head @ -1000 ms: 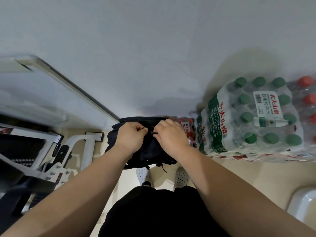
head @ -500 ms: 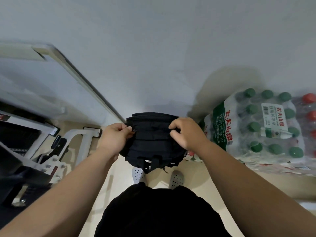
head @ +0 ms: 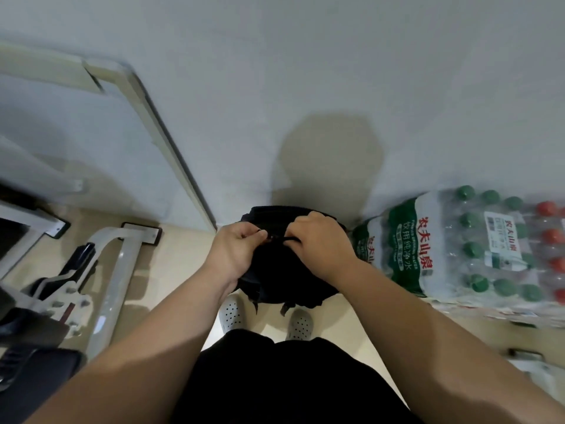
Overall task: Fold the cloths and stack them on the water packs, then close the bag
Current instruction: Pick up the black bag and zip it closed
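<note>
nearest the camera are black shorts point(head: 290, 381), with both bare forearms reaching forward over them. beyond the shorts, two white perforated shoes point(head: 231, 312) stand on the pale floor point(head: 183, 255). the black bag point(head: 284, 276) is held up in front of the person, above the shoes and off the floor, just left of the water packs. its long axis runs left to right. its top edge faces away toward the wall, and short straps hang from the near, lower edge toward the shoes. the left hand point(head: 234, 252) grips the bag's top edge, thumb and fingers pinched together on the fabric. the right hand point(head: 321, 243) is curled tight on the same edge, just beside the left, pinching a thin dark pull; whether that is a zip tab i cannot tell. to the right, the water packs point(head: 458, 249), shrink-wrapped bottles with green and red caps, sit by the wall point(head: 305, 87). left of the bag stands a white metal frame point(head: 113, 270).
</note>
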